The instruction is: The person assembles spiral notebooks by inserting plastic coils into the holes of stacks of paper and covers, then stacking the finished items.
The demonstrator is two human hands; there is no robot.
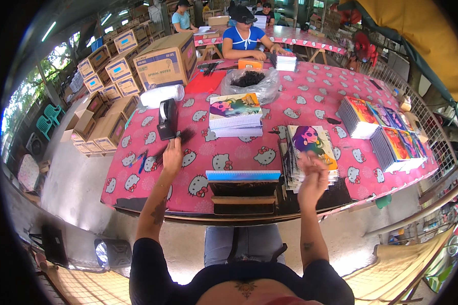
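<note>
My left hand (pixel 173 154) reaches forward with its fingers pinched together at a loose bunch of thin black strands (pixel 187 136). What sits between the fingertips is too small to make out. Just beyond it stands a black tape dispenser (pixel 167 122). My right hand (pixel 313 175) is over the lower part of a stack of notebooks (pixel 303 136) with illustrated covers, its fingers smeared by motion. Between my forearms, at the table's front edge, a notebook with a blue edge (pixel 243 176) lies on a dark stand (pixel 243 195).
Further in are a notebook pile (pixel 235 122), a plastic bag of black strands (pixel 259 91), a white roll (pixel 163 95) and a large carton (pixel 166 62). More notebook stacks (pixel 359 119) stand at right. A co-worker (pixel 244 38) sits across the pink table (pixel 213 193).
</note>
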